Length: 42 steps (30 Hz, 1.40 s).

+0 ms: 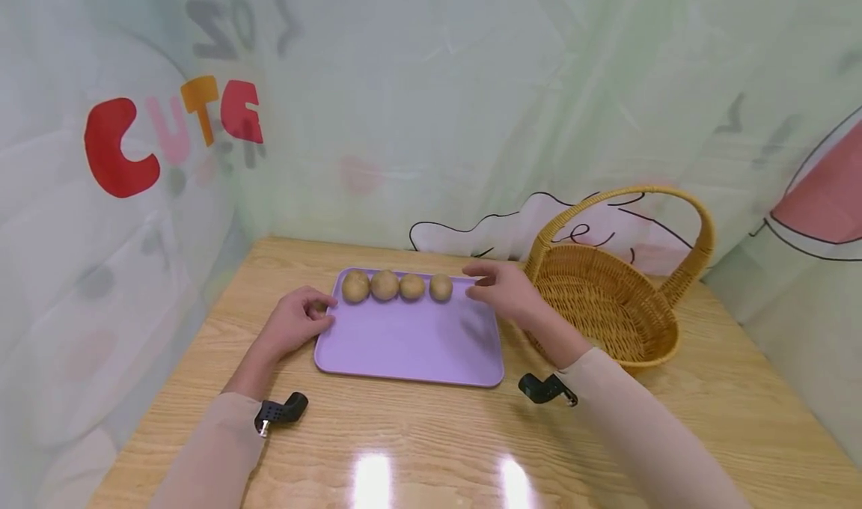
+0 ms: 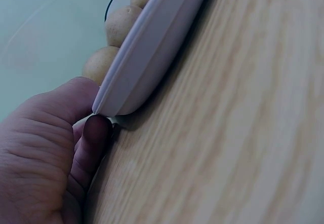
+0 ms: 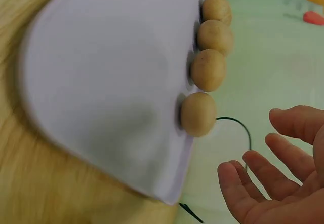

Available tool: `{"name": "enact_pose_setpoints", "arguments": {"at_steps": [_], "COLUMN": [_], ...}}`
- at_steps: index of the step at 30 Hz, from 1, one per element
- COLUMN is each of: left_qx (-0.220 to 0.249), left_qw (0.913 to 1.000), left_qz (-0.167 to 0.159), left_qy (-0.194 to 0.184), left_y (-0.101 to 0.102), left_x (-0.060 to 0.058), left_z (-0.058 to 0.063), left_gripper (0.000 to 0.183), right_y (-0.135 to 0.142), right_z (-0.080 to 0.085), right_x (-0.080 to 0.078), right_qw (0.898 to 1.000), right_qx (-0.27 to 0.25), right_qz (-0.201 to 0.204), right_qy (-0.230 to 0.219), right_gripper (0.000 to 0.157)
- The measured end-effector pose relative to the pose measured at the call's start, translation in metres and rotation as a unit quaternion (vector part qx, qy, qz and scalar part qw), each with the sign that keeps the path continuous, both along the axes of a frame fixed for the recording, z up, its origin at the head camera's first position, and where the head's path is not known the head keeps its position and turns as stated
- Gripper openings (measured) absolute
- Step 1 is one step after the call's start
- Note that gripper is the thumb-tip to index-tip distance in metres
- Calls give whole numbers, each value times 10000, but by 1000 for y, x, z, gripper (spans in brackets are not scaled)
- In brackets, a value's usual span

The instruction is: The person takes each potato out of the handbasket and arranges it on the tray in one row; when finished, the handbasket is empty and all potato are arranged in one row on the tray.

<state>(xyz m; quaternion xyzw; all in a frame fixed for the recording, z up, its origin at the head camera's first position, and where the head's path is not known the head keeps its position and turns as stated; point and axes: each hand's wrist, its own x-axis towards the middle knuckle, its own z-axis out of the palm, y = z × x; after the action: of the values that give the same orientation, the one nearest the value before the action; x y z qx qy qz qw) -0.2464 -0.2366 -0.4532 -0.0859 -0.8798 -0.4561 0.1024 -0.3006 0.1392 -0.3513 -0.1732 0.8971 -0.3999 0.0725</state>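
Note:
A shallow purple tray (image 1: 411,344) lies on the wooden table. Along its far edge sit several round brown potatoes (image 1: 384,286) in a row, the rightmost one (image 3: 198,114) slightly apart from the others. My left hand (image 1: 296,322) is at the tray's left side. In the left wrist view its thumb (image 2: 76,97) lies against the rim and its fingers are beneath, pinching the tray's edge. Above the tray's far right corner hovers my right hand (image 1: 505,292), fingers spread and relaxed with nothing held. It is apart from the potatoes.
To the right of the tray stands a woven wicker basket (image 1: 606,307) with a tall arched handle, close to my right forearm. A printed cloth (image 1: 377,120) hangs behind the table (image 1: 350,434) and along its sides.

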Motion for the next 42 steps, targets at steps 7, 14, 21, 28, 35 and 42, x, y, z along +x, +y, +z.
{"name": "enact_pose_setpoints", "arguments": {"at_steps": [7,14,21,28,35,42], "left_qx": [-35,-156,-285,-254,-220,-197], "left_qw": [9999,9998,9995,9995,9997,9998], "left_qz": [-120,-69,134,160,142,94], "left_qy": [103,35,64,-1,20,8], "left_y": [1,-10,-28,-33,-29,-26], "left_x": [-2,-1,7,12,17,22], "left_z": [3,5,9,6,5,7], "left_gripper": [25,24,24,24,23,24], "right_y": [32,68,90,114,136,146], "right_z": [29,62,81,74,68,62], "right_x": [21,25,1,-29,-47,-60], "right_qw": [9988,9974,9959,9900,9741,9504], "right_qx": [-214,-91,252,835,1404,1715], "right_qz": [405,572,689,839,1153,1357], "right_qy": [-151,-431,-527,-764,-1347,-2214], "right_gripper": [34,32,38,38,41,41]}}
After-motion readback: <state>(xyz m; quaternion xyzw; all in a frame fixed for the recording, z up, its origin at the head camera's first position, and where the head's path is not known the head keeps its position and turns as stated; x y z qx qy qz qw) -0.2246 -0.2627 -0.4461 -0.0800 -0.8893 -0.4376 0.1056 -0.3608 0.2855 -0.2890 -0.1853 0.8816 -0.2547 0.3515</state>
